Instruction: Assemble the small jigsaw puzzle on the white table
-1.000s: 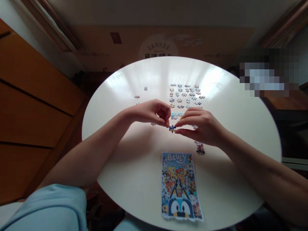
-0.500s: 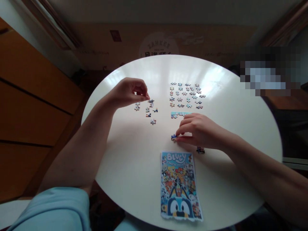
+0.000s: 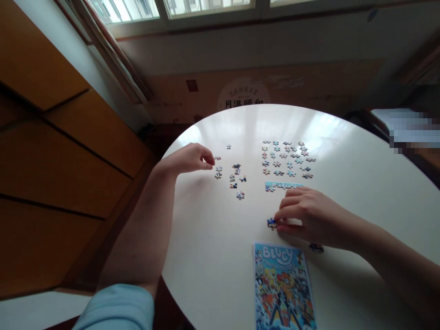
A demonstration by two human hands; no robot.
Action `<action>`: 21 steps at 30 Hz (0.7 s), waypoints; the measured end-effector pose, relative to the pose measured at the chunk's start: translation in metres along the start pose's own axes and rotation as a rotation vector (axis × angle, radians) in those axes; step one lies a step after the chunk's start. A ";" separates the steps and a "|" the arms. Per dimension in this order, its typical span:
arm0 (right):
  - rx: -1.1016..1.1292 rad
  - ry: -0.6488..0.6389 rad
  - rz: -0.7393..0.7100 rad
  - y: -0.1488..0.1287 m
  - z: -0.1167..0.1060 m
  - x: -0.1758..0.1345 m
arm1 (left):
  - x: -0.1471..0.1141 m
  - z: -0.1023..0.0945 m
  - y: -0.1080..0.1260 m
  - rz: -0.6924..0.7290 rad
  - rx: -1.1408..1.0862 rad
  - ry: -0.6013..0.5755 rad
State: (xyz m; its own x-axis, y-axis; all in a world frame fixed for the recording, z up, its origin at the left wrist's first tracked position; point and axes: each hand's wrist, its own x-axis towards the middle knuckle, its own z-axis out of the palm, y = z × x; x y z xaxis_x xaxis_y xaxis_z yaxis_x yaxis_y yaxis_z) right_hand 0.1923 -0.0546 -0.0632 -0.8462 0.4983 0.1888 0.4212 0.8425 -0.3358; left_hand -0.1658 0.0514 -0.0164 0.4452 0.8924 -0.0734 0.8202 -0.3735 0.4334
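Observation:
My left hand (image 3: 196, 158) hovers at the left of the table, its fingers loosely curled and slightly apart from the thumb. No piece shows between them. Just beyond its fingertips lies a small puzzle piece (image 3: 217, 158), with a few more pieces (image 3: 218, 172) close below. Thumb and fingers of my right hand (image 3: 302, 213) pinch the right edge of a dark blue and yellow puzzle piece (image 3: 271, 223) on the tabletop. Behind that hand is a joined light-blue puzzle strip (image 3: 271, 187), its right end partly covered by the fingers.
Loose puzzle pieces (image 3: 289, 164) lie in rough rows at the back right, and several others (image 3: 237, 170) sit mid-table. A Bluey picture sheet (image 3: 283, 284) lies at the front. Under my right wrist is a dark puzzle piece (image 3: 316, 248). The white table (image 3: 213, 256) has a rounded edge.
The view has tilted up and shifted left, showing the window. My left hand has moved left, away from the middle pieces, uncovering pieces behind it. My right hand stays at the blue piece.

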 end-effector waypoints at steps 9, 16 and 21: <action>-0.040 0.171 0.041 0.003 -0.015 -0.008 | -0.002 0.001 0.006 -0.203 0.169 0.101; -0.052 0.403 0.032 0.011 -0.026 -0.012 | 0.010 0.021 0.015 -0.061 0.227 0.245; -0.004 0.466 0.033 0.011 -0.031 -0.013 | 0.022 0.046 0.031 0.006 0.215 0.197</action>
State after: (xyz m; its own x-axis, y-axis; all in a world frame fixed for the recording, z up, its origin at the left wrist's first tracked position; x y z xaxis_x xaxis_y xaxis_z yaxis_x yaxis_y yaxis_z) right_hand 0.2184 -0.0453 -0.0412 -0.5956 0.5629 0.5731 0.4476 0.8250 -0.3451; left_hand -0.1138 0.0480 -0.0456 0.3892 0.9141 0.1133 0.8844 -0.4053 0.2316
